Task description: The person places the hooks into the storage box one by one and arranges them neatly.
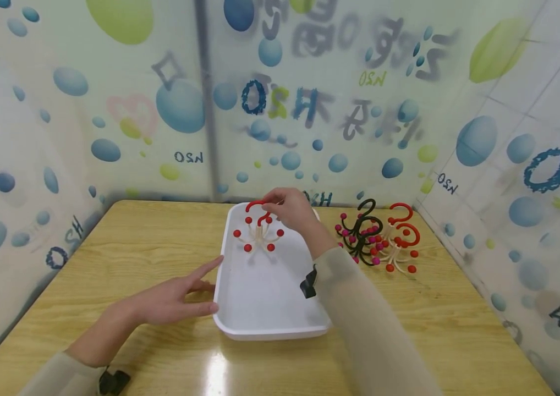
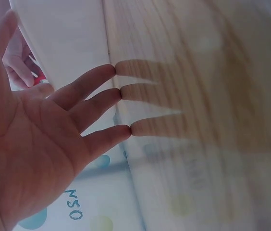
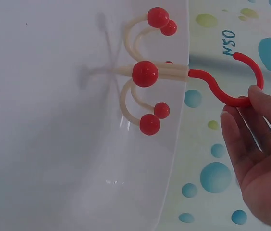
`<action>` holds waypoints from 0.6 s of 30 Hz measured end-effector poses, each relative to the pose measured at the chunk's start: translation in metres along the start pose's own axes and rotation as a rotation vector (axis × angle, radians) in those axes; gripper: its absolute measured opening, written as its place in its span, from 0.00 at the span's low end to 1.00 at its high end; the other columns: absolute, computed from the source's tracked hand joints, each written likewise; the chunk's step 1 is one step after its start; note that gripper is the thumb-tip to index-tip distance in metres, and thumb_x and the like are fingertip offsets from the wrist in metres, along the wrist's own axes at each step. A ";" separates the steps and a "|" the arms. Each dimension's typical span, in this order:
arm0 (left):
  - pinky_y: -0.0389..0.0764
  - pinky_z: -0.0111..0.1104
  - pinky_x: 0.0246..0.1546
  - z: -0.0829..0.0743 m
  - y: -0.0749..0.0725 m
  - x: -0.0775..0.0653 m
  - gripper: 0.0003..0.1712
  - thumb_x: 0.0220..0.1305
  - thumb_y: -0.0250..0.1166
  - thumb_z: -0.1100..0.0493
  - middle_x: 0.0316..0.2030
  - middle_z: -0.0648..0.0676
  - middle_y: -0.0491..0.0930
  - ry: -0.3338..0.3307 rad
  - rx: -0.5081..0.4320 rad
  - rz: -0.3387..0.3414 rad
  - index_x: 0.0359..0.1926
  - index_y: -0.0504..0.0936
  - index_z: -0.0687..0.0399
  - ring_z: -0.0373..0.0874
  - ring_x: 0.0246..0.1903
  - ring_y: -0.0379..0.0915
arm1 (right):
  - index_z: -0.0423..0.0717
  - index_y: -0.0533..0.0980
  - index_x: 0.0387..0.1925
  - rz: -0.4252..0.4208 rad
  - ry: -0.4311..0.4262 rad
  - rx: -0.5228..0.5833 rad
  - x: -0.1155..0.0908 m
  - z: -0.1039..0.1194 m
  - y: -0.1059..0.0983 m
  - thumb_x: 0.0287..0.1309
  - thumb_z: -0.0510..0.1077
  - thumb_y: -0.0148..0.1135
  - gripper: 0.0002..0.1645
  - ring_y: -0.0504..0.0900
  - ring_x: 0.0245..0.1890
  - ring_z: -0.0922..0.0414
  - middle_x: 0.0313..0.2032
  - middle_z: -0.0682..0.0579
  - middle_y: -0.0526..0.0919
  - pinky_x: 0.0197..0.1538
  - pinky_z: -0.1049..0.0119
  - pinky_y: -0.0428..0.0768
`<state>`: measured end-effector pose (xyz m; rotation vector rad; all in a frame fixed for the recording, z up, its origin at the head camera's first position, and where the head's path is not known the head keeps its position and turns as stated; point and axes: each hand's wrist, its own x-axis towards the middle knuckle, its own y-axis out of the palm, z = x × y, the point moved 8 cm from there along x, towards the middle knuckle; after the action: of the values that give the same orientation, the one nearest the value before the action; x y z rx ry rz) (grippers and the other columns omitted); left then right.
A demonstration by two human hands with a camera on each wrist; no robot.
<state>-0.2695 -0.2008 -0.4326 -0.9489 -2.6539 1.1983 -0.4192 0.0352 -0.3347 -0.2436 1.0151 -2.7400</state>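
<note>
My right hand (image 1: 292, 209) pinches the red curved hook of a cream multi-arm hanger (image 1: 259, 236) between thumb and fingers. Red balls tip the hanger's arms, and in the right wrist view the hanger (image 3: 171, 72) hangs upright inside the white tray (image 3: 44, 159), its shadow falling on the tray's floor. At the tray's left side is my left hand (image 1: 176, 300), fingers spread and fairly straight, thumb and a fingertip at the rim. Seen from the left wrist, other fingertips of that hand (image 2: 44, 130) meet the wooden tabletop.
Right of the tray (image 1: 272, 297), several more hangers stand clustered on the wooden table (image 1: 151, 236): black ones (image 1: 359, 242) with pink balls and cream ones (image 1: 399, 247) with red hooks and balls. Patterned walls (image 1: 280, 110) enclose the table's back and sides.
</note>
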 end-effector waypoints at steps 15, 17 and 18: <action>0.71 0.70 0.73 -0.002 -0.001 0.000 0.57 0.76 0.68 0.35 0.71 0.59 0.82 -0.008 0.005 -0.005 0.91 0.43 0.36 0.67 0.74 0.74 | 0.53 0.87 0.58 -0.048 0.011 0.024 0.010 -0.014 0.015 0.78 0.46 0.68 0.13 0.86 0.49 0.48 0.49 0.52 0.89 0.49 0.63 0.89; 0.71 0.70 0.73 -0.002 -0.001 0.000 0.57 0.76 0.68 0.35 0.71 0.60 0.82 -0.008 0.009 -0.005 0.91 0.43 0.36 0.67 0.74 0.74 | 0.53 0.87 0.59 -0.049 0.012 0.017 0.010 -0.015 0.014 0.79 0.46 0.68 0.13 0.86 0.49 0.48 0.50 0.52 0.89 0.51 0.62 0.89; 0.71 0.70 0.73 -0.002 -0.001 0.000 0.57 0.76 0.68 0.35 0.71 0.60 0.82 -0.010 0.009 -0.005 0.91 0.43 0.36 0.67 0.74 0.74 | 0.53 0.86 0.59 -0.049 0.014 0.014 0.010 -0.015 0.014 0.79 0.47 0.68 0.13 0.86 0.49 0.48 0.50 0.52 0.89 0.51 0.61 0.89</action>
<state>-0.2691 -0.2001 -0.4307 -0.9366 -2.6549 1.2162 -0.4304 0.0318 -0.3549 -0.2499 1.0057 -2.7956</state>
